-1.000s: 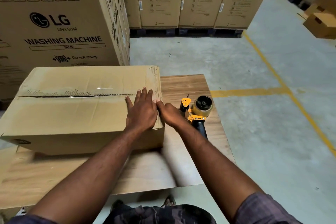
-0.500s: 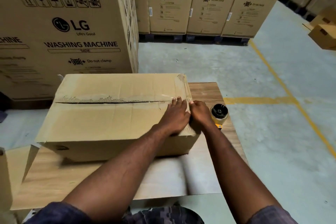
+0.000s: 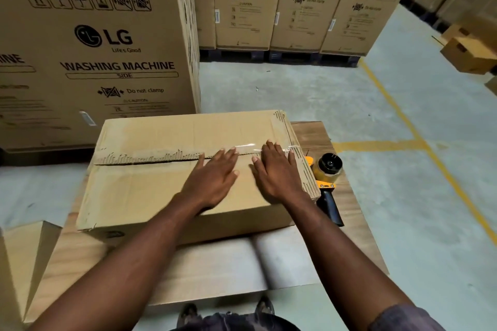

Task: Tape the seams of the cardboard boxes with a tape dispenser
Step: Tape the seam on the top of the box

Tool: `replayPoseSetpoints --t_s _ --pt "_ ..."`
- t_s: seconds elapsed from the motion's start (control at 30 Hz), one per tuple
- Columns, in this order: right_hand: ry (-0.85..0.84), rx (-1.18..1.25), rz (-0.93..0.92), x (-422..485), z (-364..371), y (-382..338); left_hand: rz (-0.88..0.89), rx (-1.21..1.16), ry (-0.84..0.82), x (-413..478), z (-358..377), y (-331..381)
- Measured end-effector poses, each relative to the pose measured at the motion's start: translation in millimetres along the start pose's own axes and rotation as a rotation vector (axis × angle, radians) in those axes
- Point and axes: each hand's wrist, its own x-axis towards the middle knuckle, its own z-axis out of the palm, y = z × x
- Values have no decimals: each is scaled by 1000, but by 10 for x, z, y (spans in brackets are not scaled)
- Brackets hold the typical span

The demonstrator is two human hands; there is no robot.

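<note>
Risk, tape: the shiny strip of tape [image 3: 247,146] may wrinkle or trap air if the palms press unevenly.
Risk, seam [image 3: 150,161]: a dark gap shows to the left, and the flaps may part there once the pressure lifts.
Risk, tape dispenser [image 3: 326,173]: just beside the box's right end, so a shove could knock it.
Box [image 3: 161,196]: plain brown cardboard on the wooden surface [image 3: 349,223], with a ragged seam edge and a creased right end.
Left hand [image 3: 212,183]: flat on the box top, fingers [image 3: 228,154] straight, gripping nothing.
Right hand [image 3: 277,172]: flat near the right end, fingers straight, tips on the tape.
</note>
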Motion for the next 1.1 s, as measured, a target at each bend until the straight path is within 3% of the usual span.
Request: replayPoseSetpoints --t_s 0.2,0.4,0.5,0.73,0.8,0.93,1.1 --pt "-10 -42 210 24 44 -296 -134 36 118 -338 -149 -368" --pt "-25 281 -60 17 237 -930 -24 -120 89 -104 -97 -221" --pt "-2 176 -36 8 305 -884 -8 -115 126 -235 -164 -547" --pt "63 46 308 22 297 -910 -203 -190 325 -673 -379 -1204" --pt "46 21 278 53 358 -1153 -206 -158 304 -628 -406 -1097" --pt "-31 93 -87 66 584 -1680 -81 -91 75 -521 -347 -934" --pt "34 53 19 -6 592 -1580 -44 35 74 -834 -509 -1444"
